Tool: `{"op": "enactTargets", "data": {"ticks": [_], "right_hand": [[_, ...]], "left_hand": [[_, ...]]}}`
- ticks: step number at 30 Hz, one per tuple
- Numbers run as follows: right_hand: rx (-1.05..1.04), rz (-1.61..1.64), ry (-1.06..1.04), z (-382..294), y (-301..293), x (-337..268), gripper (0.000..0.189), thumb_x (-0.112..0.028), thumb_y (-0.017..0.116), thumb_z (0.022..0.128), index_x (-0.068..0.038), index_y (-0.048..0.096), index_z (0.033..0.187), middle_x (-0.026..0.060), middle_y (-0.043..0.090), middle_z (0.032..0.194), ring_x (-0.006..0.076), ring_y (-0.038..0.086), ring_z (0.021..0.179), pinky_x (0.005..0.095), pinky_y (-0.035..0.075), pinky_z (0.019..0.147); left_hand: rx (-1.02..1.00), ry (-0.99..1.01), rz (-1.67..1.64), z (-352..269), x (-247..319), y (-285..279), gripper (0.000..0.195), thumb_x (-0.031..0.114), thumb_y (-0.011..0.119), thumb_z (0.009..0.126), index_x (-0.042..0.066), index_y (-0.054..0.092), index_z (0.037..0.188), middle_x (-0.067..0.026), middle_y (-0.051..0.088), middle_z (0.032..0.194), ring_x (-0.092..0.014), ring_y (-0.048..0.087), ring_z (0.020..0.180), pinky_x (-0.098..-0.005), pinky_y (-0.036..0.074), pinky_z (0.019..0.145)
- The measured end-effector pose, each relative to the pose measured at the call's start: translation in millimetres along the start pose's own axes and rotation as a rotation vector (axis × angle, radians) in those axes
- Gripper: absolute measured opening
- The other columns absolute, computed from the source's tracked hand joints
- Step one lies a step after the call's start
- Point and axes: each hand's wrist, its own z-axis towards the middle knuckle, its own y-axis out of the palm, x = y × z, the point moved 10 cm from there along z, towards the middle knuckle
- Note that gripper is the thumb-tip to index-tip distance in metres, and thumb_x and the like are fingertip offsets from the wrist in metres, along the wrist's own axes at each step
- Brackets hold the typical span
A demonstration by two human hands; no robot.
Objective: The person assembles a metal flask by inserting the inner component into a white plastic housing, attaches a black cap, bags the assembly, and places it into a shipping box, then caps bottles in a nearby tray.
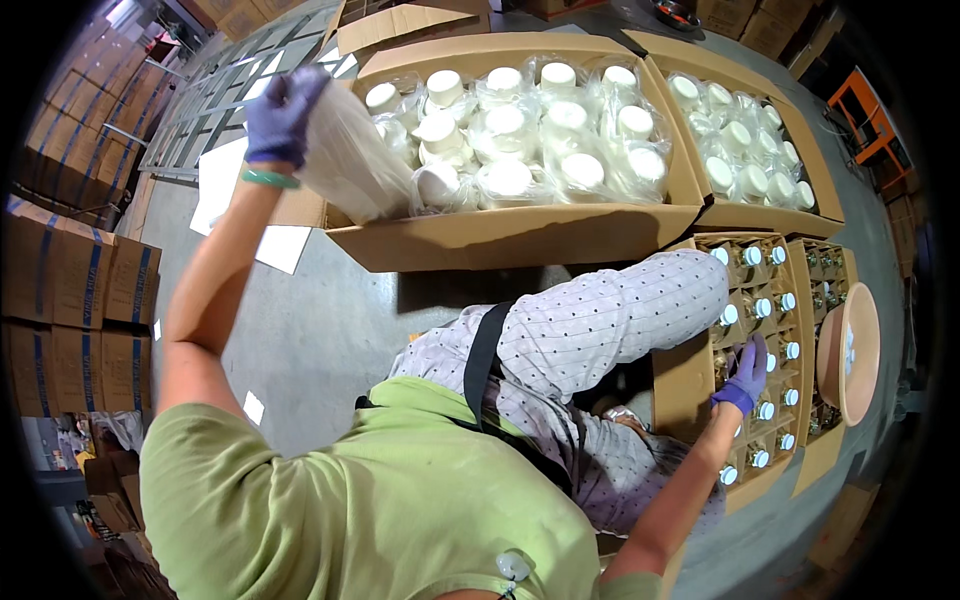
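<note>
My left hand (pixel 283 116), in a purple glove, is raised at the upper left and grips the top of a translucent plastic bag (pixel 352 154). The bag slants down into the left end of a large open carton (pixel 517 236). Bagged containers with white lids (pixel 508 178) fill much of that carton. My right hand (pixel 744 371), also gloved, reaches down among glass bottles with pale blue caps (pixel 762 307) in a divided carton (pixel 682 390). Its fingers are beside a capped bottle; whether they hold one is hidden.
Another carton (pixel 772 221) of bagged, white-lidded containers stands at the upper right. A pinkish basin (pixel 861 356) holding small pale pieces rests over a further bottle carton (pixel 817 457). Stacked cartons (pixel 67 285) line the left. White sheets (pixel 283 247) lie on the floor.
</note>
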Motion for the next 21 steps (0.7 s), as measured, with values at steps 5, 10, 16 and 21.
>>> {"op": "enactTargets", "data": {"ticks": [5,10,16,21], "right_hand": [[0.037,0.011,-0.569,-80,56,-140,0.046,-0.009,0.054,0.094,0.005,0.044,0.137,0.0177,0.052,0.134,0.0238,0.053,0.118,0.034,0.042,0.101],[-0.41,-0.017,-1.029,-248,218,-276,0.092,-0.034,0.079,0.074,0.003,0.033,0.145,0.024,0.039,0.145,0.0394,0.04,0.132,0.0471,0.03,0.111],[0.275,-0.248,-1.163,-220,151,-316,0.072,-0.009,0.069,0.066,-0.001,0.047,0.134,0.0334,0.036,0.141,0.0553,0.036,0.128,0.0578,0.032,0.106],[0.535,-0.199,-1.067,-217,19,-307,0.051,0.003,0.064,0.07,-0.001,0.058,0.12,0.0246,0.054,0.132,0.0413,0.051,0.124,0.044,0.042,0.104]], "left_hand": [[-0.093,0.423,-0.137,61,135,-23,0.031,0.026,0.072,0.088,0.003,0.07,0.109,-0.0018,0.069,0.096,-0.009,0.059,0.087,-0.0247,0.048,0.081],[-0.251,0.403,-0.265,24,311,1,0.016,0.019,0.067,0.089,0.008,0.065,0.099,-0.0013,0.065,0.086,-0.016,0.063,0.077,-0.0291,0.05,0.072],[-0.004,1.679,-0.085,-116,457,63,0.036,0.014,0.069,0.085,0.006,0.061,0.119,-0.0106,0.064,0.1,-0.027,0.063,0.085,-0.0306,0.051,0.08],[-0.562,1.054,-1.186,-135,478,105,0.053,0.017,0.065,0.089,-0.003,0.046,0.134,-0.0224,0.051,0.135,-0.035,0.052,0.124,-0.0416,0.04,0.105]]}}
